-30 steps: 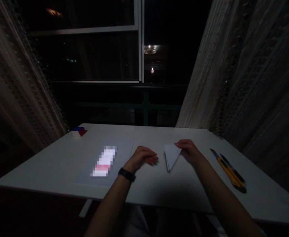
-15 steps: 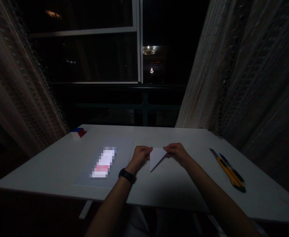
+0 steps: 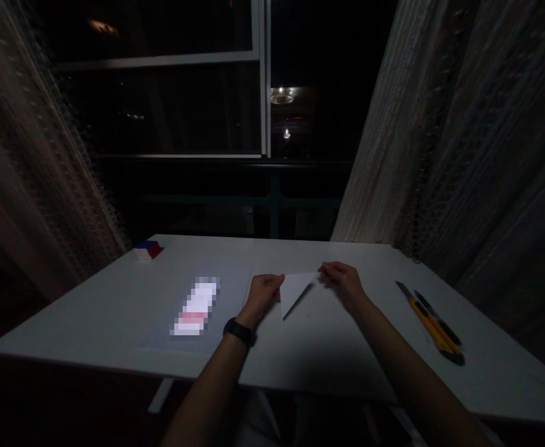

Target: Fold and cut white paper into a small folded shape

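A white paper folded into a triangle (image 3: 293, 289) is held just above the white table (image 3: 114, 304), its point hanging down. My left hand (image 3: 263, 293), with a dark watch on the wrist, pinches the paper's left corner. My right hand (image 3: 342, 280) pinches its right corner. Both hands are closed on the paper near the middle of the table.
A sheet with a bright pixelated patch (image 3: 197, 305) lies left of my hands. A red and blue cube (image 3: 148, 249) sits at the far left corner. A yellow utility knife (image 3: 433, 323) and a dark pen (image 3: 440, 316) lie at the right. Curtains hang on both sides of a dark window.
My right hand carried the folded paper leftward to the middle. My left hand, resting empty a second ago, has taken hold of the paper's left corner.
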Demonstrator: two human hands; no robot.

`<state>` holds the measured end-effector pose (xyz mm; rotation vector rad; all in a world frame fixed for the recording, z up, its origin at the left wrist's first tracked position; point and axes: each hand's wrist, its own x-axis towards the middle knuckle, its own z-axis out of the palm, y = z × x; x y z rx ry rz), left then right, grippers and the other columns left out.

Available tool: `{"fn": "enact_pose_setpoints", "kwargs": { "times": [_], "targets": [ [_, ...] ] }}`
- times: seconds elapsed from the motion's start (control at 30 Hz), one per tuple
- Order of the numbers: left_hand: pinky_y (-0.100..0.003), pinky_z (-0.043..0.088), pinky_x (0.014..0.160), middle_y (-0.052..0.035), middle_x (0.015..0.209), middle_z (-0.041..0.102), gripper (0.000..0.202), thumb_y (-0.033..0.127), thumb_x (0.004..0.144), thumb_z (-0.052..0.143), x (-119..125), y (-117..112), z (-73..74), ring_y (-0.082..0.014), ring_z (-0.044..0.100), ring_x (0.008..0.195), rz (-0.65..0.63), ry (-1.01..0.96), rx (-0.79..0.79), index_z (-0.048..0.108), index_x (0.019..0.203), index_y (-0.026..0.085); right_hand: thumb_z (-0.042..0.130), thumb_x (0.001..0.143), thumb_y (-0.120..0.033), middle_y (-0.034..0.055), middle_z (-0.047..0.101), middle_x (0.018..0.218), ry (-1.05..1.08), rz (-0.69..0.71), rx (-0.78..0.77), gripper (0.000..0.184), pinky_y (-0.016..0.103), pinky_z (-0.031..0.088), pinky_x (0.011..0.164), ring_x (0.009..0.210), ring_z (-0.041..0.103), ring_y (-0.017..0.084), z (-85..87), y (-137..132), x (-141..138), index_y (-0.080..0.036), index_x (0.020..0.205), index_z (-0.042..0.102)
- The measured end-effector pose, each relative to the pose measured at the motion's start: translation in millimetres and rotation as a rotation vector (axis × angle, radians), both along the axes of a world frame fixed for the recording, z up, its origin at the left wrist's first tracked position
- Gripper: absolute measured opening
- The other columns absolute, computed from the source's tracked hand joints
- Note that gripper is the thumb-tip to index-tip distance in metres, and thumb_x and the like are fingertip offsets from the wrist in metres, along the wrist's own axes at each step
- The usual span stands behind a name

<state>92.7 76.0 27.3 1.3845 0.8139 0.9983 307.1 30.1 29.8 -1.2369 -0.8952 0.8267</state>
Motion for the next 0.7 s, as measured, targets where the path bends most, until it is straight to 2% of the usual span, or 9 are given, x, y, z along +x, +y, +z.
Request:
{"fn": "enact_pose_setpoints", "kwargs": {
  "times": [0.1,0.17,0.23,0.3,0.43,0.57,0.7],
  "targets": [
    [-0.02,0.031,0.044,0.0011,0.046,0.049,0.041,0.051,0.059,0.069,2,-5,3.1,-0.0072,0.041,0.043,-0.064,0.039,-0.008,0.061,0.054,0.011,0.067,0.062,-0.052,0.0076,0.068,0.081,-0.061,0.123,0.051,0.04,0.027,0.044,0.06,0.071,0.06,0.017,-3.1,-1,-13,-0.017,0.081,0.066],
    [-0.021,0.031,0.044,0.0004,0.047,0.05,0.043,0.053,0.058,0.069,3,-7,2.6,-0.0073,0.042,0.044,-0.111,0.065,-0.015,0.062,0.055,0.011,0.071,0.058,-0.047,0.0056,0.067,0.072,-0.196,0.252,0.027,0.036,0.027,0.042,0.06,0.067,0.059,0.017,-6.0,-2,-24,-0.015,0.074,0.067],
    [-0.021,0.031,0.045,-0.0001,0.048,0.051,0.045,0.054,0.058,0.068,4,-6,0.2,-0.0077,0.042,0.045,-0.127,0.08,-0.022,0.063,0.056,0.01,0.073,0.056,-0.045,0.0036,0.064,0.06,-0.314,0.313,-0.016,0.032,0.028,0.04,0.058,0.059,0.055,0.015,-9.0,-4,-32,-0.014,0.063,0.066],
    [-0.021,0.033,0.047,-0.0013,0.051,0.054,0.044,0.053,0.059,0.068,4,-4,-3.1,-0.0089,0.045,0.048,-0.121,0.071,-0.029,0.064,0.06,0.009,0.072,0.055,-0.045,0.0022,0.061,0.055,-0.334,0.272,-0.03,0.031,0.028,0.039,0.056,0.055,0.052,0.014,-11.4,-5,-38,-0.014,0.057,0.065],
    [-0.023,0.04,0.058,-0.0056,0.068,0.064,0.039,0.044,0.058,0.072,4,0,-7.6,-0.0128,0.053,0.061,-0.121,-0.016,-0.054,0.069,0.075,0.009,0.073,0.052,-0.048,0.0011,0.059,0.053,-0.202,0.121,-0.042,0.033,0.028,0.038,0.055,0.054,0.051,0.014,-12.6,-4,-38,-0.016,0.056,0.065],
    [-0.024,0.04,0.059,-0.0056,0.069,0.064,0.033,0.039,0.058,0.072,3,0,-7.9,-0.0135,0.053,0.063,-0.105,0.007,-0.032,0.069,0.073,0.009,0.072,0.054,-0.047,0.0015,0.061,0.057,-0.263,0.261,-0.051,0.033,0.027,0.037,0.055,0.056,0.052,0.014,-9.0,-6,-35,-0.015,0.061,0.067],
    [-0.023,0.036,0.054,-0.0025,0.06,0.06,0.027,0.036,0.058,0.071,2,-4,-7.1,-0.0115,0.048,0.057,-0.175,0.12,0.026,0.069,0.064,0.01,0.069,0.06,-0.044,0.0029,0.064,0.065,-0.365,0.345,0.006,0.03,0.027,0.039,0.059,0.061,0.054,0.015,-6.5,-8,-34,-0.015,0.069,0.069]
  ]
}}
